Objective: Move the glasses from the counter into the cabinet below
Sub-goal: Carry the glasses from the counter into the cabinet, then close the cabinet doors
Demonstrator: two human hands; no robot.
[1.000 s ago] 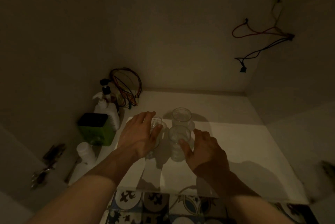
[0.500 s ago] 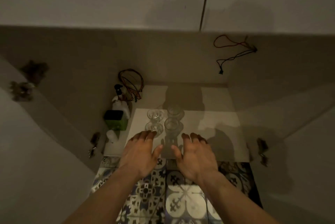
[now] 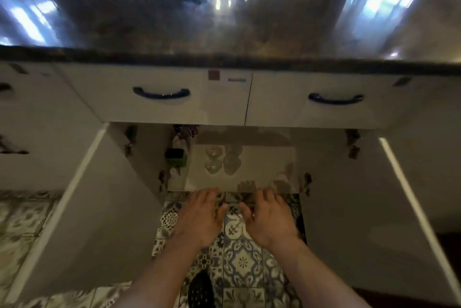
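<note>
- Left hand (image 3: 199, 218) hovered palm down over the patterned floor tiles (image 3: 239, 263), just outside the open cabinet (image 3: 264, 158); fingers loosely spread, grip apart, held nothing.
- Right hand (image 3: 268, 220) alongside it, palm down, fingers relaxed, grip apart, likewise empty.
- Gap between the two hands; neither touched the cabinet floor.
- Four glasses (image 3: 223, 162) stood clustered on the cabinet floor, left of centre, well apart from both hands; outlines blurred, could not tell one from another clearly.
- Green box (image 3: 176, 158) and a white bottle (image 3: 180, 142) stood at the cabinet's left wall, just beside the glasses.
- Both cabinet doors swung wide: left door (image 3: 82, 213), right door (image 3: 389, 210).
- Two drawers above the opening, each with a dark blue handle (image 3: 161, 93).
- Counter (image 3: 229, 21) dark and glossy, streaked with window reflections, heavily blurred.
</note>
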